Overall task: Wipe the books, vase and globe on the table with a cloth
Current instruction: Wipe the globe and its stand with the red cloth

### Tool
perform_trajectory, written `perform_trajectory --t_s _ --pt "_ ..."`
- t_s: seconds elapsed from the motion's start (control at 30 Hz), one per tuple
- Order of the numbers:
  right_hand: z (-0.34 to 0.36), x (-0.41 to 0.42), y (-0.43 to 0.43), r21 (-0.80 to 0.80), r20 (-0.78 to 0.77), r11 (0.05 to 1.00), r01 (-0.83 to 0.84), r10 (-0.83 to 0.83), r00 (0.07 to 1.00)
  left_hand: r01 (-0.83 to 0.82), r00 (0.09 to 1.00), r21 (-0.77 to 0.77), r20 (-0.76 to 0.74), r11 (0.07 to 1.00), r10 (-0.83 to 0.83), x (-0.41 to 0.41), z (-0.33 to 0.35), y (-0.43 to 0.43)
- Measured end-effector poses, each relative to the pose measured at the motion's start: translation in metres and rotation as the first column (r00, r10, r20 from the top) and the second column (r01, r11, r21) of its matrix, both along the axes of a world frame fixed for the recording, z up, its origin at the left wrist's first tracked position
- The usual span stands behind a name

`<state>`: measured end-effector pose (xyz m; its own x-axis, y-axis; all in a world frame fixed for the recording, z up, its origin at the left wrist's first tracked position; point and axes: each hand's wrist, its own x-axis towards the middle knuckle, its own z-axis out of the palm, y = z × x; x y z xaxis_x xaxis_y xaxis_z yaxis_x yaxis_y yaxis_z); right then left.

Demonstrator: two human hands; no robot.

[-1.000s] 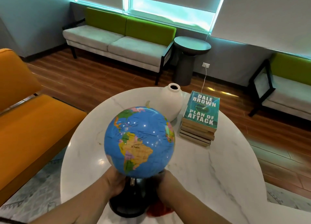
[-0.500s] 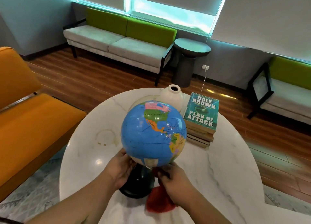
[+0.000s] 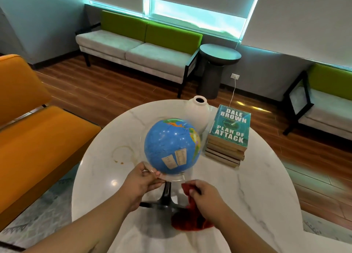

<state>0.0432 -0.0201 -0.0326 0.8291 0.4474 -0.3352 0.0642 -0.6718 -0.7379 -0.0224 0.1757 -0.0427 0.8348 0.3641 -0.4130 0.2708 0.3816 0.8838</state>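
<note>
globe (image 3: 171, 148): looks light, slippery; hold the stem (image 3: 166, 192)
left hand (image 3: 142, 182): pinches globe's bottom
right hand (image 3: 205, 197): grips cloth (image 3: 190, 221), 5 o'clock

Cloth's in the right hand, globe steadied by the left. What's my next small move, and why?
Probably raise the red cloth to the globe and wipe its blue surface. The right hand grips it low beside the black base, off the sphere, while the left hand pinches the clear ring under the ball.
</note>
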Motion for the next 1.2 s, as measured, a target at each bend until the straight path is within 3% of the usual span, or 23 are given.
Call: perform_trajectory --t_s 0.13,0.23,0.37,0.53,0.63,0.73,0.87,0.97,1.03,1.1,1.2 --pt "0.002 -0.02 0.006 -0.153 0.065 0.962 -0.226 0.238 0.969 -0.014 1.0 0.02 -0.008 1.0 0.014 -0.003 -0.004 -0.002" --pt "0.013 -0.026 0.01 -0.114 0.08 0.933 -0.342 0.352 0.933 0.036 0.999 0.084 0.003 0.996 -0.036 -0.006 -0.001 -0.006" --pt "0.027 -0.023 0.004 0.034 0.0 0.908 -0.418 0.418 0.908 0.05 0.998 0.133 0.035 0.99 -0.055 -0.009 -0.004 -0.01" --pt "0.023 -0.013 -0.013 -0.181 -0.156 0.893 -0.413 0.389 0.908 0.024 0.995 0.178 0.094 0.984 -0.041 -0.012 -0.004 -0.019" --pt "0.026 -0.018 0.001 -0.236 0.026 0.843 -0.483 0.502 0.864 0.045 0.992 0.251 0.102 0.967 -0.073 -0.01 -0.001 -0.025" --pt "0.035 -0.025 0.017 -0.188 0.185 0.822 -0.538 0.567 0.802 0.022 0.992 0.315 0.11 0.949 -0.059 -0.005 0.002 -0.028" --pt "0.037 -0.03 0.012 -0.063 0.217 0.808 -0.586 0.584 0.782 -0.009 0.992 0.325 0.121 0.946 -0.032 -0.003 0.005 -0.024" --pt "0.033 -0.024 -0.007 0.072 0.066 0.858 -0.508 0.504 0.861 -0.011 0.992 0.304 0.124 0.952 -0.028 -0.004 0.006 -0.022" --pt "0.024 -0.016 -0.017 0.013 -0.088 0.917 -0.4 0.399 0.913 0.009 0.992 0.29 0.116 0.957 -0.044 -0.005 0.008 -0.019" --pt "0.014 -0.009 -0.021 -0.075 -0.203 0.977 -0.201 0.183 0.962 0.032 0.993 0.273 0.102 0.962 -0.062 -0.006 0.009 -0.017" --pt "0.01 -0.001 -0.016 0.075 -0.361 0.983 0.169 -0.131 0.923 0.03 0.993 0.221 0.107 0.975 -0.054 -0.005 0.012 -0.018"
